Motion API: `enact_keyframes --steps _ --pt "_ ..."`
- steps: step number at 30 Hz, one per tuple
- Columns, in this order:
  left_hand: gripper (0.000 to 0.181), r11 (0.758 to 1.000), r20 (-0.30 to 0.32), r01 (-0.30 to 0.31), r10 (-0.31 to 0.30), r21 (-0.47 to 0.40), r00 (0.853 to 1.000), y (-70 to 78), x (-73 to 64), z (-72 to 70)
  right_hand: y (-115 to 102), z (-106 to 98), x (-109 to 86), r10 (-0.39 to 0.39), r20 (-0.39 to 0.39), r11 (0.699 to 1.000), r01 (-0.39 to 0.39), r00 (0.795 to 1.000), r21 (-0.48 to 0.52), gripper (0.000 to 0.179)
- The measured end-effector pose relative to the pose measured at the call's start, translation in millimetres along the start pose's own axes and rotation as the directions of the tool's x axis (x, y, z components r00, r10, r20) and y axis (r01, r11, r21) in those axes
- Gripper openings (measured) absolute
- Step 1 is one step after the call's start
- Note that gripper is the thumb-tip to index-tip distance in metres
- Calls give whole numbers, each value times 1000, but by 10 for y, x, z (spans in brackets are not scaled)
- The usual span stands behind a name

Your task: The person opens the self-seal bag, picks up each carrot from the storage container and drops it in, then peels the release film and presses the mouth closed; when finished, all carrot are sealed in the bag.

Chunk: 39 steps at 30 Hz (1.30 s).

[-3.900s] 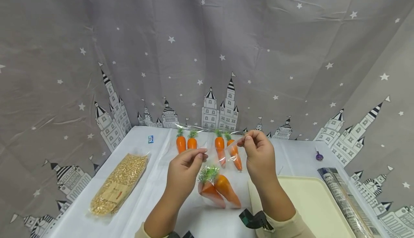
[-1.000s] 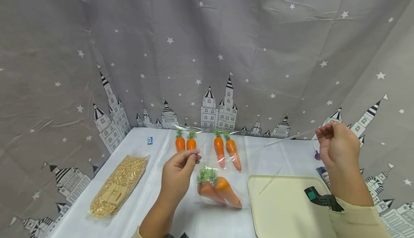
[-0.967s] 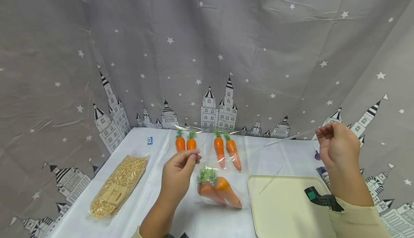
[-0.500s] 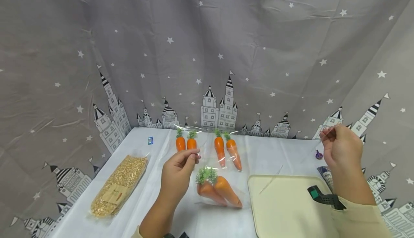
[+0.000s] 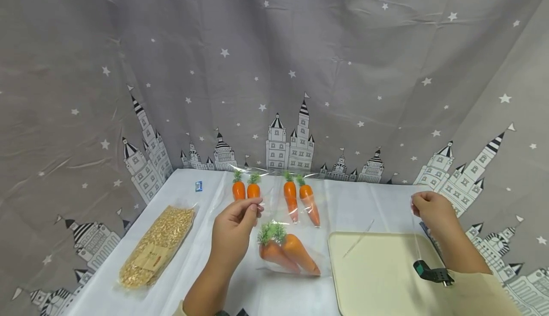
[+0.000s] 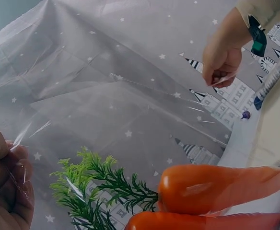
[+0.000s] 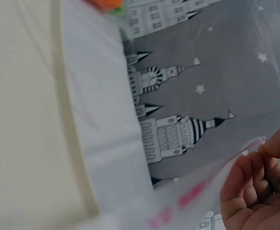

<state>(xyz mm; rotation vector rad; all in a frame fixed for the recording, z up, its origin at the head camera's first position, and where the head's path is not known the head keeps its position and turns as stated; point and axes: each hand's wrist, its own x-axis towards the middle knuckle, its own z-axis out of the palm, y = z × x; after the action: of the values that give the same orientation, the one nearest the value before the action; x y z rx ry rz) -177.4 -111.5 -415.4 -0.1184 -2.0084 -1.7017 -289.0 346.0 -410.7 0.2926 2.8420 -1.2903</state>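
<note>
My left hand (image 5: 231,232) pinches the top of a clear plastic bag; it holds two orange carrots (image 5: 298,254) with green tops. In the left wrist view, the bag's film (image 6: 116,110) spreads above the carrots, and my left fingers are curled at its edge. Out to the right, over the far right part of the cream tray (image 5: 386,268), my right hand (image 5: 435,213) pinches a thin clear plastic strip (image 5: 416,239) that hangs down. Blurred red print shows on this strip (image 7: 192,194) in the right wrist view.
Behind are two more clear bags, each with two carrots (image 5: 238,190) (image 5: 290,197). A bag of grain (image 5: 158,247) lies at left, a small blue packet (image 5: 198,186) beyond it. Another thin strip (image 5: 358,239) crosses the tray's far rim. A rolled package (image 6: 274,76) is at right.
The right hand has drawn the strip away from the bag to the right, then lowered over the tray, where the strip now hangs. The left hand stays nearly in place with the bag.
</note>
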Motion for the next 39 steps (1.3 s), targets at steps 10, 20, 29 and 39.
enact_keyframes --steps 10,20,29,39 --pt "19 1000 0 1 -1 -22 1000 -11 -8 2 213 62 110 -18 1 990 18 1000 -140 37" --pt "19 1000 -5 14 -14 -26 1000 -5 -15 -5 348 95 185 -14 183 1000 14 983 1 27" --pt "17 1000 0 15 -15 -28 1000 -1 -14 -8 311 -9 138 -57 207 994 76 977 -85 36" --pt "18 1000 -8 15 -15 -20 1000 -13 -8 -6 -43 -236 -78 -177 145 976 193 973 -102 40"
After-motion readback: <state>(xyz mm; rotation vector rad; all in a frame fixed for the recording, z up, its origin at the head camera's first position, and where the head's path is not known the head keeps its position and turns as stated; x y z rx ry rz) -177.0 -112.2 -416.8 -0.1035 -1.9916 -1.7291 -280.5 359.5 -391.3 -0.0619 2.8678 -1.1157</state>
